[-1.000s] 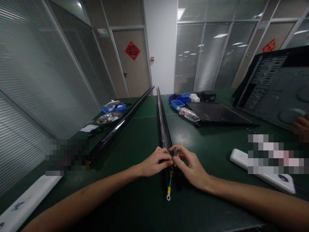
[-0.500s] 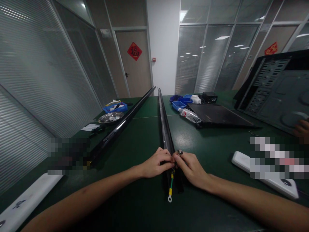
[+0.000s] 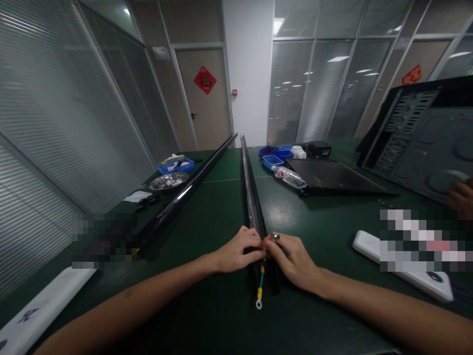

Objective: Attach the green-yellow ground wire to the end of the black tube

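A long black channel-shaped strip (image 3: 252,195) runs away from me across the green table, its near end under my fingers. My left hand (image 3: 238,250) is closed at that end, thumb and fingers pinched together. Opposite it, my right hand (image 3: 291,259), with a ring on one finger, pinches at the same spot, and the fingertips meet. What lies between them is hidden. Just below the fingertips a short green wire (image 3: 261,281) with yellow sleeves comes out toward me, ending in a metal ring terminal (image 3: 259,304).
Another long black strip (image 3: 185,192) lies to the left, beside a metal bowl (image 3: 169,181) and a blue tray (image 3: 176,166). On the right are a plastic bottle (image 3: 290,177), blue baskets (image 3: 272,161), a dark flat panel (image 3: 336,176), a computer case (image 3: 417,133) and another person's hand (image 3: 461,197).
The view has shifted very slightly. My right fingers have turned a little at the strip's end; both hands stay in place there.
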A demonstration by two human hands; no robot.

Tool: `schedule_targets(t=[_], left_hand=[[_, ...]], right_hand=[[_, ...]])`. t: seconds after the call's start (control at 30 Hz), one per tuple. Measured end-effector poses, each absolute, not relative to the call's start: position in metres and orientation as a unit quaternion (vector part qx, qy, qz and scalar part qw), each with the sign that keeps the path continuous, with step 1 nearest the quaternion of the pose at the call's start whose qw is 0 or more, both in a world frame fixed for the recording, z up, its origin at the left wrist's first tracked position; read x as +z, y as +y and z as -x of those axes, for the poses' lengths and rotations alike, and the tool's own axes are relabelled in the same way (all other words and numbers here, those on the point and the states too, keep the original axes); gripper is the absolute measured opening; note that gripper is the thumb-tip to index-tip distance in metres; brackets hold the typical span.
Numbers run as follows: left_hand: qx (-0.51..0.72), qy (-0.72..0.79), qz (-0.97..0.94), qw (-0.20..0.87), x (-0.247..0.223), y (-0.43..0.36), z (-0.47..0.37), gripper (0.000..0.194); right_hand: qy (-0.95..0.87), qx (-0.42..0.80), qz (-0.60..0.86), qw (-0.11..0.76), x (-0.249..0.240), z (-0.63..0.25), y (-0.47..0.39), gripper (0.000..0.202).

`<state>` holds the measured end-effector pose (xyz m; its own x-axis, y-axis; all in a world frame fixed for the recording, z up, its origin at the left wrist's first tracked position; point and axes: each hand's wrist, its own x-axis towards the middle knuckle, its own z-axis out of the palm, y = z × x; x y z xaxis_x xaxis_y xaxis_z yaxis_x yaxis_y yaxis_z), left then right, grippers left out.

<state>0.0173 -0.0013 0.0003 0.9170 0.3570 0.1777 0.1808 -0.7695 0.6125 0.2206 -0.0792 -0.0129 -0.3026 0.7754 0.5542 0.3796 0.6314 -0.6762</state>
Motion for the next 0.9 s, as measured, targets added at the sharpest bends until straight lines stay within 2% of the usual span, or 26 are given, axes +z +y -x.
schedule_targets(t=[0.57,0.9], left_hand=[[0.146,0.145,-0.932,0.298,0.0025,-0.0020,-0.0180,0.037],[0.153,0.137,-0.934,0.292,-0.0016,-0.0011,-0.0174,0.029]], right_hand=[[-0.777,0.269,0.336,0.459,-0.0189,-0.2278,-0.0717,0.031],[-0.775,0.261,0.354,0.454,-0.0160,-0.2273,-0.0733,0.028]])
